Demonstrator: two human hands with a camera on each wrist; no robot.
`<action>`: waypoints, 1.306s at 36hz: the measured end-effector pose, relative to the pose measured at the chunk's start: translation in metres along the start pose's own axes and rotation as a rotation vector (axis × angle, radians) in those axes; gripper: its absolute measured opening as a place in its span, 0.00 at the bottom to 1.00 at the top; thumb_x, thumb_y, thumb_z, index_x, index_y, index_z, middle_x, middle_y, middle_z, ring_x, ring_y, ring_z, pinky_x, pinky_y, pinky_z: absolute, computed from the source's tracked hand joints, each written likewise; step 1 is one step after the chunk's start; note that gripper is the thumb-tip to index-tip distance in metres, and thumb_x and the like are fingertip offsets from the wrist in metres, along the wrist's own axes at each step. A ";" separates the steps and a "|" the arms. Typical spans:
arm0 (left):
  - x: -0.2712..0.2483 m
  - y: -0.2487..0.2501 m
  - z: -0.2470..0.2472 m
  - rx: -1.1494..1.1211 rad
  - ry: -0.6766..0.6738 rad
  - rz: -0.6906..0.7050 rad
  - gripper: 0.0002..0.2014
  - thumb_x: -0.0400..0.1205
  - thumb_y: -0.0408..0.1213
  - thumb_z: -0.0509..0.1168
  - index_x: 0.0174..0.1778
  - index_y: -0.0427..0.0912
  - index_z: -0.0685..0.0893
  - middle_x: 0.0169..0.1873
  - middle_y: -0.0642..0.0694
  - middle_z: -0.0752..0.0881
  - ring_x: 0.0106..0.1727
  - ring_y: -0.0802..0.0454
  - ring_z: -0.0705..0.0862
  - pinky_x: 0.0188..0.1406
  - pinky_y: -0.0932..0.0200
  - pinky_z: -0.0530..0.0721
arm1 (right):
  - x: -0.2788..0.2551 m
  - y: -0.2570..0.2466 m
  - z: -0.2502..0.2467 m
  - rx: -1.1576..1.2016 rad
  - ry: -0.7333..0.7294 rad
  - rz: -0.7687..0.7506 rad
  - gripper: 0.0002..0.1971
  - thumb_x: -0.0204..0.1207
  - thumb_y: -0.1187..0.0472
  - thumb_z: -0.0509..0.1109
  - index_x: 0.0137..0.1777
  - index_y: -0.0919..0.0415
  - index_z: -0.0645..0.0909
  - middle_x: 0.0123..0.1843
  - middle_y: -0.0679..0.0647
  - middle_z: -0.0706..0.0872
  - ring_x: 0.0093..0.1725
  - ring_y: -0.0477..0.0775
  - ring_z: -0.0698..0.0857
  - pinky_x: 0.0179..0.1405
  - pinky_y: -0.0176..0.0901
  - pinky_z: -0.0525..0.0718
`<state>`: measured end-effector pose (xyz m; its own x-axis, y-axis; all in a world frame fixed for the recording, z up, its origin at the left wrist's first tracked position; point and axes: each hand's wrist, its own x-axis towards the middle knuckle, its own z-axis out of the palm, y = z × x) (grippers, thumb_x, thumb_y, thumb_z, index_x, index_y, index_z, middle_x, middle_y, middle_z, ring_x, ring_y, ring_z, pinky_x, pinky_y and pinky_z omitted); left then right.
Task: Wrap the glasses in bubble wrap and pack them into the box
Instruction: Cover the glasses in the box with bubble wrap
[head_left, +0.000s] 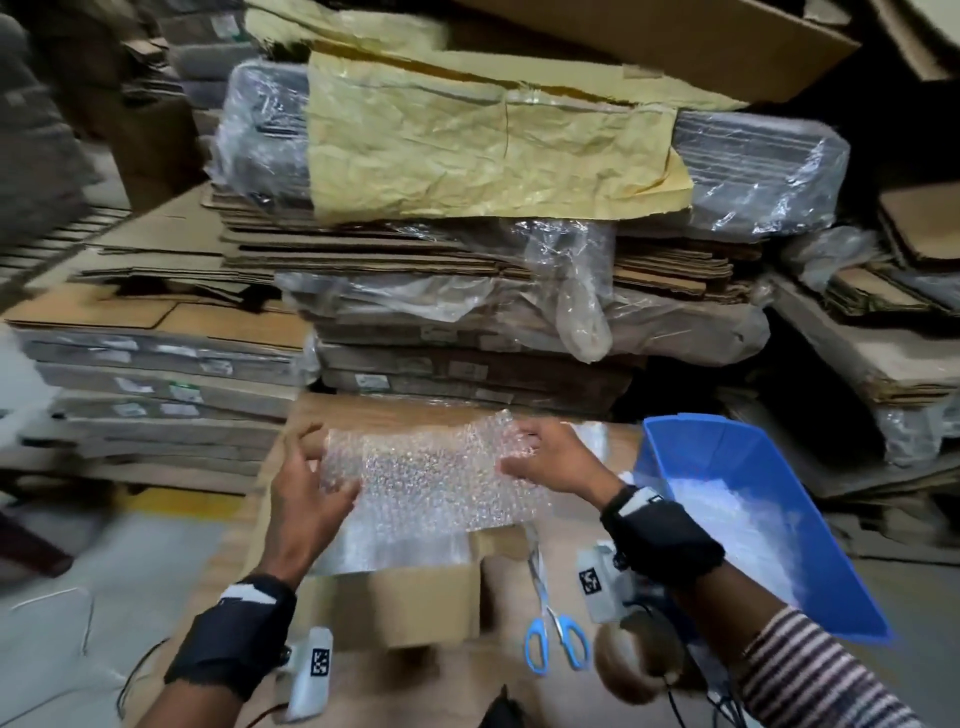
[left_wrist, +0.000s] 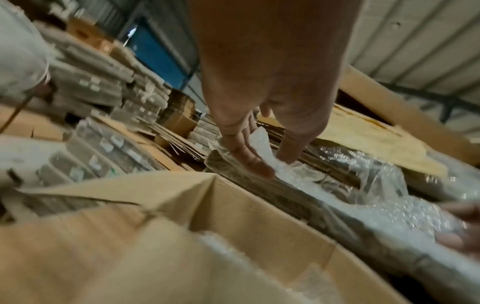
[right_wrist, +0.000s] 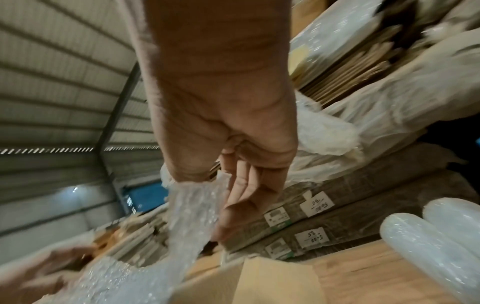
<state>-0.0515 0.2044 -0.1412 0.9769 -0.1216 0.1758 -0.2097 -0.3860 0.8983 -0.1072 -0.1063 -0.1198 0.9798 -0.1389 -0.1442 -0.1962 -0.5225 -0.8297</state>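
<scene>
A sheet of bubble wrap hangs stretched between my two hands above the open cardboard box. My left hand pinches its left edge, and the left wrist view shows the thumb and fingers of the left hand closed on the film. My right hand pinches the right edge, as the close view of the right hand on the bubble wrap confirms. More wrap lies inside the box. No bare glass shows in the sheet. Pale frosted rounded pieces lie at the right.
A blue plastic bin holding whitish items stands right of the box. Blue-handled scissors and a brown tape roll lie near my right wrist. Tall stacks of flattened cardboard wrapped in plastic rise directly behind the box.
</scene>
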 end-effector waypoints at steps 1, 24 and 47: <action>-0.002 -0.006 -0.005 0.073 -0.008 0.022 0.40 0.75 0.21 0.78 0.78 0.49 0.68 0.55 0.49 0.81 0.41 0.55 0.87 0.34 0.65 0.88 | 0.005 -0.003 0.008 -0.082 -0.021 0.010 0.13 0.73 0.60 0.83 0.54 0.52 0.85 0.48 0.43 0.87 0.46 0.44 0.87 0.34 0.33 0.82; 0.005 -0.051 -0.001 1.177 -0.432 0.345 0.41 0.70 0.16 0.68 0.81 0.45 0.71 0.67 0.41 0.77 0.51 0.42 0.82 0.52 0.49 0.75 | 0.029 -0.040 0.122 -1.197 -0.220 -0.104 0.14 0.81 0.69 0.66 0.64 0.59 0.83 0.61 0.58 0.86 0.61 0.61 0.87 0.52 0.49 0.82; 0.011 -0.055 0.026 1.097 -0.736 0.052 0.14 0.82 0.38 0.68 0.64 0.41 0.84 0.64 0.38 0.84 0.66 0.39 0.83 0.62 0.51 0.80 | 0.046 -0.058 0.155 -1.053 -0.574 0.058 0.36 0.68 0.67 0.85 0.76 0.64 0.75 0.74 0.67 0.78 0.69 0.68 0.83 0.64 0.56 0.85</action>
<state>-0.0305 0.2001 -0.1990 0.7891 -0.4890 -0.3716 -0.5106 -0.8586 0.0456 -0.0449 0.0477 -0.1620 0.7908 0.0707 -0.6079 0.0856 -0.9963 -0.0044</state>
